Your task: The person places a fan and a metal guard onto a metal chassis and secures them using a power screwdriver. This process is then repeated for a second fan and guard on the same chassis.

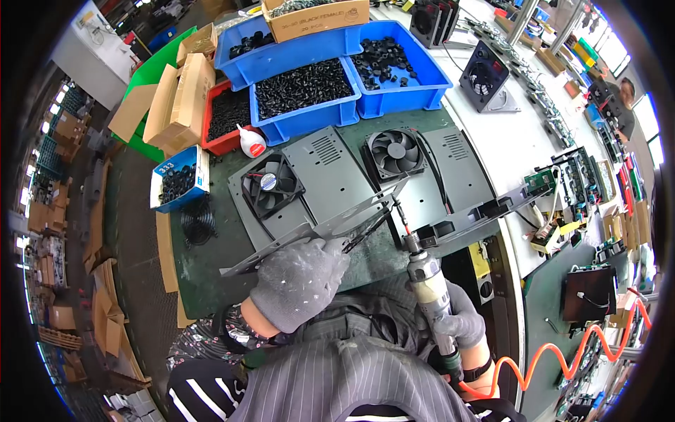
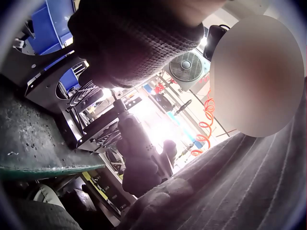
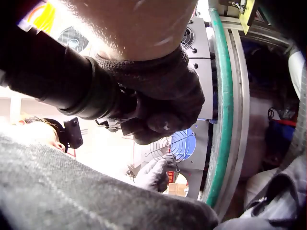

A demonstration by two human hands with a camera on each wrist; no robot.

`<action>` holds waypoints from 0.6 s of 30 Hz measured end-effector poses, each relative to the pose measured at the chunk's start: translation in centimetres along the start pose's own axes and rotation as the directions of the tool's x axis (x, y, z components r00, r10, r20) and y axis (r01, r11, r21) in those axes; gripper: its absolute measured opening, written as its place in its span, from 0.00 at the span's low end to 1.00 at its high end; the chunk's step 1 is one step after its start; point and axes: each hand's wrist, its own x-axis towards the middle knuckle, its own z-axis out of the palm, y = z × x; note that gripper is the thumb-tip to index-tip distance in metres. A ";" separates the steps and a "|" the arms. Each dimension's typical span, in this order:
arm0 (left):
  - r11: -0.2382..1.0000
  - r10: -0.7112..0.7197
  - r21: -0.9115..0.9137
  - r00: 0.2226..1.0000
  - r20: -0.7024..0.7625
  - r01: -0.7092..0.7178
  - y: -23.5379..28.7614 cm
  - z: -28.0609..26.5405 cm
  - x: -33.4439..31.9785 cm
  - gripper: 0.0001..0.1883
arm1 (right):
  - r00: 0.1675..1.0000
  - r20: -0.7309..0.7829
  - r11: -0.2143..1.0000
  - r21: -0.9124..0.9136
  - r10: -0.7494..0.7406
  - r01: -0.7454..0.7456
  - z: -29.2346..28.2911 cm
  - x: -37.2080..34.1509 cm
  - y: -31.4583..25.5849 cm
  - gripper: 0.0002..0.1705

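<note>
A grey-gloved left hand (image 1: 301, 281) grips the near edge of an upright dark metal panel (image 1: 351, 219). In the right wrist view, the left fingertips (image 3: 154, 176) touch a round wire fan guard (image 3: 172, 147) on the panel. The gloved right hand (image 1: 460, 320) is wrapped round a powered screwdriver (image 1: 427, 281), its bit pointing up by the panel's right end. The left wrist view shows the screwdriver (image 2: 134, 129) in the right hand (image 2: 140, 172). Whether the bit touches a screw cannot be told. Beyond lie two grey plates with black fans (image 1: 395, 153).
Blue bins (image 1: 306, 118) of small black parts, a red bin (image 1: 223, 146) and a small blue box (image 1: 180, 204) line the far and left side. A white bottle (image 1: 252, 142) stands by them. An orange coiled hose (image 1: 562, 352) runs right. Loose wire guards (image 1: 199, 221) lie left.
</note>
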 end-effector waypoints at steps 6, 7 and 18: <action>0.996 -0.071 0.062 0.997 -0.011 0.071 0.2 0.2 -0.2 0.06 | 1.000 -0.008 1.000 -0.005 -0.018 0.018 0.8 0.5 -0.4 0.51; 0.996 -0.066 0.062 0.998 -0.008 0.066 0.3 0.1 -0.4 0.06 | 0.999 -0.026 0.999 -0.034 -0.030 0.029 0.8 0.7 -0.4 0.50; 0.958 0.034 -0.284 0.969 0.244 0.038 -3.1 -11.0 8.2 0.11 | 0.999 -0.010 0.999 -0.030 -0.044 0.044 0.6 1.0 -0.4 0.48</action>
